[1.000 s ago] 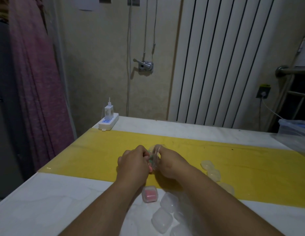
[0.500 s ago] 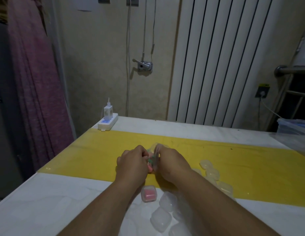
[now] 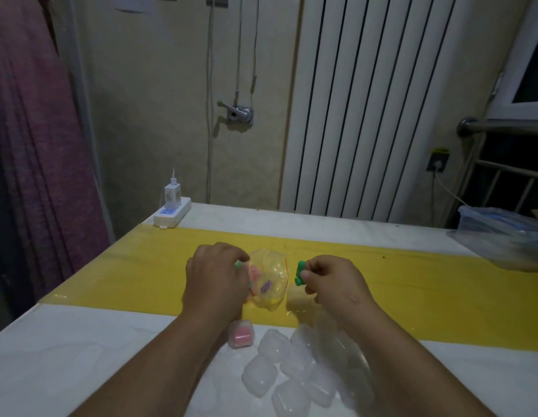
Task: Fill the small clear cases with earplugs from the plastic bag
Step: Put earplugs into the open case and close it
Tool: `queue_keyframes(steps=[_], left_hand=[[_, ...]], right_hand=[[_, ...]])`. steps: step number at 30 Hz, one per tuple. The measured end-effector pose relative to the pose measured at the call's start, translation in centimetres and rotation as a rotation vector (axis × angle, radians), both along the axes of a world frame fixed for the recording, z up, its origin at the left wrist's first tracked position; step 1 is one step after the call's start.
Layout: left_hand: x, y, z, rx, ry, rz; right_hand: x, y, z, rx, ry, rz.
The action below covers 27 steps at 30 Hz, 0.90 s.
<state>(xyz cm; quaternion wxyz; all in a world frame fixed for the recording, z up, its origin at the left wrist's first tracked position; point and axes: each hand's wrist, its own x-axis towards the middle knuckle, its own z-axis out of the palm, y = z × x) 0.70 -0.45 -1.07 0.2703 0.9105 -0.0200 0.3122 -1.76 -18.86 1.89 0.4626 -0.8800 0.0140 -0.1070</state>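
A small clear plastic bag (image 3: 269, 276) with pink and purple earplugs inside lies on the yellow strip. My left hand (image 3: 215, 278) grips its left side. My right hand (image 3: 331, 284) is to the right of the bag and pinches two green earplugs (image 3: 300, 273) between thumb and fingers. A small case (image 3: 296, 294) lies just under that hand. One case holding pink earplugs (image 3: 240, 334) sits by my left wrist. Several empty clear cases (image 3: 289, 365) lie in a heap near the front, between my forearms.
The white table (image 3: 66, 356) has a yellow strip (image 3: 141, 266) across it. A white power strip with a charger (image 3: 172, 213) stands at the back left corner. A clear lidded container (image 3: 502, 233) sits at the right edge. A radiator and wall are behind.
My hands were together at the bag; now my right hand has pulled away to the right with green earplugs in its fingers. My left hand stays on the bag.
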Motion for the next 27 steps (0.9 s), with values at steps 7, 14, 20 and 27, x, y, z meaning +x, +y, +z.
queue_keyframes(steps=[7,14,20,27], left_hand=[[-2.2,-2.3,0.6,-0.285,-0.102,-0.507],[-2.5,-3.2,0.2,-0.400,0.157,-0.537],[-2.5,-3.2,0.6,-0.665,0.187,-0.507],[-2.6,-2.6,0.7,-0.724,0.224,-0.492]], right_hand=[[-1.5,-1.6,-1.0,0.385,0.076,0.203],[-1.0,-0.4,-1.7,0.298,-0.012,0.218],[-1.2,-0.2,-1.5,0.422,-0.085,0.160],[-1.6,-0.3,-1.4,0.336,-0.047,0.112]])
